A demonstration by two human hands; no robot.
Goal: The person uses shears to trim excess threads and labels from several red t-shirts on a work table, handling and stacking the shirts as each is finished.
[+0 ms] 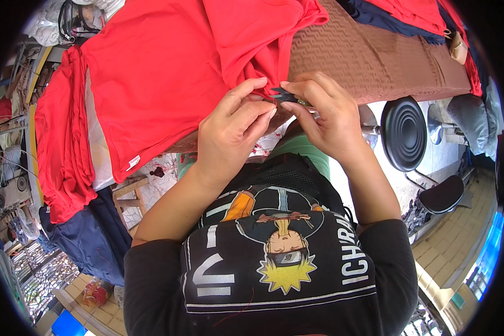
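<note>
Left hand [227,131], in the head view, was pinched nearly closed, seemingly on a fine red thread [275,105], perhaps to keep it taut. Right hand [335,115] gripped small black snips [286,97] between thumb and fingers, pointing leftward toward the thread, just beside red cloth [157,73] spread across the brown tabletop [375,67], likely for support.

A desk [369,67] under a brown, zigzag-textured cover fills the upper middle and right. To its right stands a stool [403,134] with a round, ridged black seat, near a second black seat [441,195]. Pale floor [369,207] shows beneath, brightly lit; tan tiles [439,246] lie lower right. A wooden frame [130,203] stands left, and crowded clutter, too small to make out, lines the far left.
</note>
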